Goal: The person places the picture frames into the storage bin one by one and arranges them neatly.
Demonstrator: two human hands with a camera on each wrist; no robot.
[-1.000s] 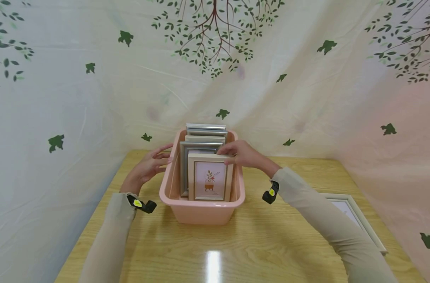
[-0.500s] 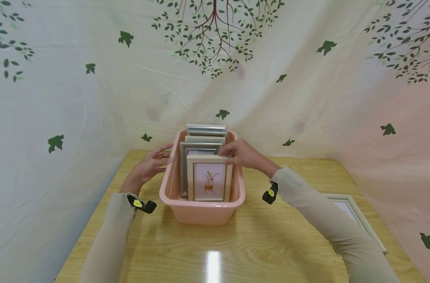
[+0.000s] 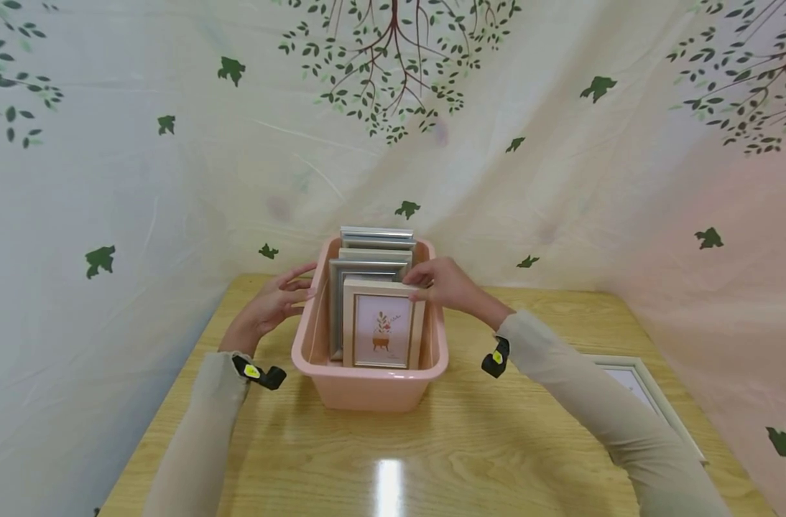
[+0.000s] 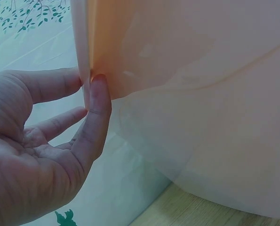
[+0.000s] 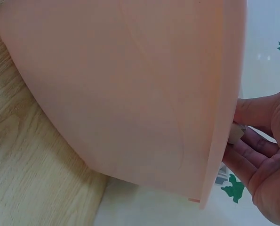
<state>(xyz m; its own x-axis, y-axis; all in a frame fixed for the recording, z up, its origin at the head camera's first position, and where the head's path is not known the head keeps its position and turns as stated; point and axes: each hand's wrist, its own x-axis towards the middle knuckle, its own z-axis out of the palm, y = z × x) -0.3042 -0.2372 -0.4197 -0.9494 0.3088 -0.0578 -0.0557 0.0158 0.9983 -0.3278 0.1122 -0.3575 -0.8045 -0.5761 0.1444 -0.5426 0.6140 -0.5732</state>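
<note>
A pink plastic basin (image 3: 372, 391) stands on the table with several picture frames upright in it, one behind another. My right hand (image 3: 447, 283) pinches the top right corner of the front picture frame (image 3: 381, 289), a cream one with a potted-plant print. Its lower edge is inside the basin near the front wall. In the right wrist view, a bit of that frame (image 5: 236, 133) shows between the fingers beyond the rim. My left hand (image 3: 273, 307) holds the basin's left rim, with fingertips on both sides of the lip in the left wrist view.
Behind the front frame stand a silver frame (image 3: 335, 309), a cream frame (image 3: 375, 254) and more silver ones at the back. A pale frame (image 3: 652, 388) lies flat at the right, partly under my right sleeve. Patterned cloth (image 3: 289, 143) borders the wooden table (image 3: 470, 445).
The front picture frame has tilted very slightly in the basin, with my right hand shifting a little along with it. My left hand and the basin have stayed put.
</note>
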